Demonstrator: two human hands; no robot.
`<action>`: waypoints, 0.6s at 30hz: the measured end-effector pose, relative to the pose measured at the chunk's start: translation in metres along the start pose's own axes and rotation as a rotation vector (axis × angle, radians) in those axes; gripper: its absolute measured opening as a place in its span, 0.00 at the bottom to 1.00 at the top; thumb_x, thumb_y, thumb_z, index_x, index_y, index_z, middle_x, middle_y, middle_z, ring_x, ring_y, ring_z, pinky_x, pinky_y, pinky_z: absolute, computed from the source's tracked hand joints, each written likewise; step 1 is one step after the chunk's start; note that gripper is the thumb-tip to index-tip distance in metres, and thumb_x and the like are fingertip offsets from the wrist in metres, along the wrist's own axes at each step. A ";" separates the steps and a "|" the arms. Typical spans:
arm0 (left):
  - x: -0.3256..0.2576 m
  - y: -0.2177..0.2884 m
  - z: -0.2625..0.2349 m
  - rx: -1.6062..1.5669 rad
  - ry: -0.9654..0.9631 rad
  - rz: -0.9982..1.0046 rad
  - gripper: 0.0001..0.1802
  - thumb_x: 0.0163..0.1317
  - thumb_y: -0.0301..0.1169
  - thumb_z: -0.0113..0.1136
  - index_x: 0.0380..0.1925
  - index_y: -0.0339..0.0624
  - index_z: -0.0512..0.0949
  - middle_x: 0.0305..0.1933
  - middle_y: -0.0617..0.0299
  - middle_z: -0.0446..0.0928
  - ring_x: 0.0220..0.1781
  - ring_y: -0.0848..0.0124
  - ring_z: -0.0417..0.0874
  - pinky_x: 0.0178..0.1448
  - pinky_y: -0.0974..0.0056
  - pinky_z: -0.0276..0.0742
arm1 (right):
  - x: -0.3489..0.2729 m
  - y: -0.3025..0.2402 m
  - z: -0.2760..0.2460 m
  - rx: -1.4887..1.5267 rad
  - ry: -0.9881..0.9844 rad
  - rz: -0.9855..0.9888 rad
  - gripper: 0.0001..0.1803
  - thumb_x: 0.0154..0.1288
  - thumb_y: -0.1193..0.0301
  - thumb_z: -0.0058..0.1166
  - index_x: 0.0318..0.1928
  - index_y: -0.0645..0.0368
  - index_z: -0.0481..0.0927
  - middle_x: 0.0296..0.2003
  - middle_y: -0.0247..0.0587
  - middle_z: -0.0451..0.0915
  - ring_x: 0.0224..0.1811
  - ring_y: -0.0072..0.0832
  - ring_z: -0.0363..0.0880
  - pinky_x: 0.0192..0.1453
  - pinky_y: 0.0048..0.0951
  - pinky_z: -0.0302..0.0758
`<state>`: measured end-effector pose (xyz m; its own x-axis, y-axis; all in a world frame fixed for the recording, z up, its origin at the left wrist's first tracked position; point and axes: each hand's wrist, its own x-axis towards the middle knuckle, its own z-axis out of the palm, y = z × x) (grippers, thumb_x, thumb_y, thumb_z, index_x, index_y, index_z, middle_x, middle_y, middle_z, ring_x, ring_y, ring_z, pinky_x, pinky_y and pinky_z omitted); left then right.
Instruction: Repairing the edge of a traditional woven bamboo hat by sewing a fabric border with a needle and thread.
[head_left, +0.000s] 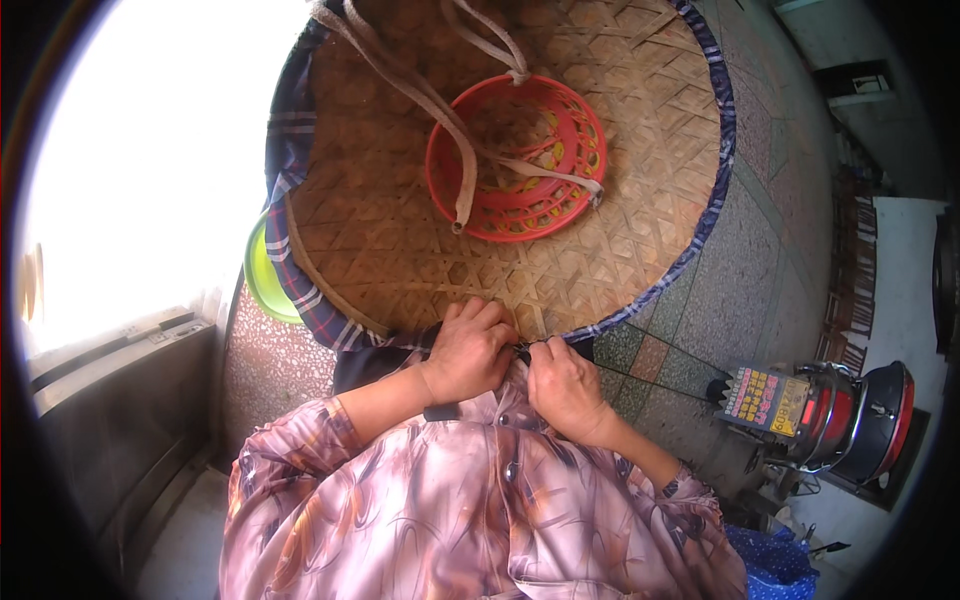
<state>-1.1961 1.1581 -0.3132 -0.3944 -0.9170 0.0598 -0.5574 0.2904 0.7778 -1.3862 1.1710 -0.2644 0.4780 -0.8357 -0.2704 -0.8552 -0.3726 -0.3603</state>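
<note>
A wide, shallow basket of woven bamboo [375, 215] lies in front of me, its rim bound with blue plaid cloth [288, 245]. On its woven surface rests a small red plastic basket [578, 150] with openwork sides, tied with pale cloth straps [425, 98]. My left hand [468, 350] is closed over the near rim, fingers curled onto the edging. Close beside it, my right hand [565, 385] pinches something small and dark at the same edge; its kind is hidden by the fingers.
A lime-green basin [265, 272] shows partly behind the basket's left side. To the right, a motorbike [830, 410] stands on the tiled floor [690, 310]. Blue dotted cloth [775, 560] lies at the lower right. A dark panel [130, 430] borders the bright opening on the left.
</note>
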 end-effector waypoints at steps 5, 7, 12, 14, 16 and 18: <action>-0.001 -0.001 0.002 0.002 -0.005 -0.004 0.09 0.49 0.28 0.69 0.32 0.48 0.84 0.43 0.65 0.77 0.51 0.60 0.75 0.53 0.54 0.66 | 0.000 0.004 0.001 0.066 0.017 -0.002 0.05 0.61 0.76 0.56 0.38 0.62 0.76 0.35 0.52 0.76 0.38 0.49 0.83 0.42 0.44 0.82; 0.000 -0.001 0.002 0.002 -0.001 0.000 0.09 0.49 0.28 0.69 0.32 0.48 0.84 0.43 0.65 0.77 0.51 0.60 0.75 0.53 0.54 0.66 | 0.002 0.004 -0.001 0.073 -0.004 -0.009 0.05 0.61 0.76 0.56 0.37 0.62 0.77 0.36 0.52 0.76 0.39 0.49 0.83 0.41 0.43 0.82; -0.001 -0.002 0.003 -0.006 0.000 0.005 0.09 0.49 0.28 0.69 0.32 0.48 0.84 0.43 0.65 0.77 0.51 0.60 0.75 0.54 0.54 0.66 | 0.008 -0.005 -0.012 -0.051 -0.034 -0.012 0.05 0.62 0.75 0.54 0.37 0.62 0.76 0.37 0.52 0.77 0.40 0.47 0.83 0.41 0.41 0.83; -0.001 -0.002 0.003 -0.006 0.001 0.002 0.08 0.49 0.28 0.69 0.32 0.48 0.84 0.42 0.65 0.77 0.51 0.60 0.75 0.54 0.54 0.66 | 0.008 -0.007 -0.013 -0.096 -0.049 -0.015 0.04 0.62 0.75 0.52 0.37 0.61 0.76 0.37 0.52 0.77 0.41 0.46 0.83 0.40 0.39 0.83; -0.001 -0.002 0.003 -0.004 0.001 0.002 0.08 0.49 0.28 0.69 0.32 0.49 0.84 0.42 0.65 0.77 0.51 0.60 0.75 0.53 0.54 0.66 | 0.008 -0.007 -0.013 -0.101 -0.061 -0.003 0.06 0.62 0.75 0.52 0.39 0.61 0.75 0.37 0.52 0.77 0.40 0.46 0.83 0.40 0.39 0.83; -0.001 -0.002 0.003 -0.002 0.002 0.003 0.08 0.49 0.28 0.69 0.32 0.49 0.84 0.42 0.65 0.77 0.51 0.60 0.75 0.53 0.54 0.66 | 0.007 -0.005 -0.010 -0.080 -0.049 -0.007 0.06 0.62 0.75 0.52 0.39 0.61 0.75 0.37 0.52 0.77 0.39 0.46 0.84 0.40 0.39 0.83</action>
<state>-1.1968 1.1592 -0.3173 -0.3949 -0.9165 0.0635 -0.5544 0.2929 0.7790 -1.3802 1.1628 -0.2553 0.4912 -0.8132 -0.3120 -0.8644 -0.4108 -0.2900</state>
